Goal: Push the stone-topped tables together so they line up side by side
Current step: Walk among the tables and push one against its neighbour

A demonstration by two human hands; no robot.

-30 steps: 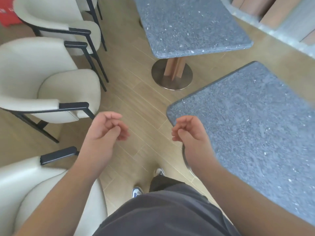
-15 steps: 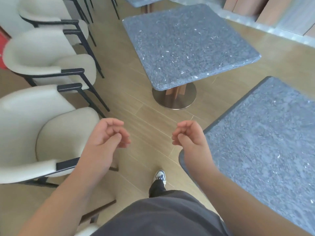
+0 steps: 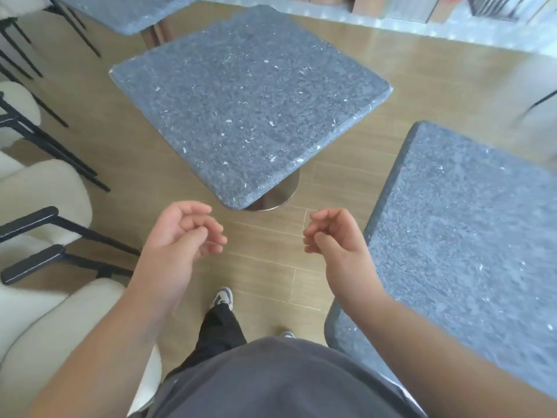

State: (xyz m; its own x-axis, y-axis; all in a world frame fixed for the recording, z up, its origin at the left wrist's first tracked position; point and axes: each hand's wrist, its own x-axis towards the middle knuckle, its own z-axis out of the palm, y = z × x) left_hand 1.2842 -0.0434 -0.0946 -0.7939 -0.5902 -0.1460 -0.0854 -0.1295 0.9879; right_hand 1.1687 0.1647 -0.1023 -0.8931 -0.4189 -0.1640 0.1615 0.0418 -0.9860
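Your left hand (image 3: 180, 236) and right hand (image 3: 337, 239) hang over the floor (image 3: 271, 267) with each grip loosely curled and holding nothing, neither touching a desk. The middle desk (image 3: 250, 101) stands ahead, skewed and well apart from the right desk (image 3: 470, 236) beside your right arm, so a gap remains to close. Chairs (image 3: 39, 206) crowd the left; a third desk (image 3: 120, 10) sits behind.

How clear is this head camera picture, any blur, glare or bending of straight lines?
Head view: the square grey speckled stone table ahead is fairly sharp, its edges bowed by the wide lens; the second grey stone table at right smears toward the frame edge; glare brightens the wooden plank floor at top right; the cream armchairs with black frames at left look soft; both hands, left hand and right hand, are slightly blurred.
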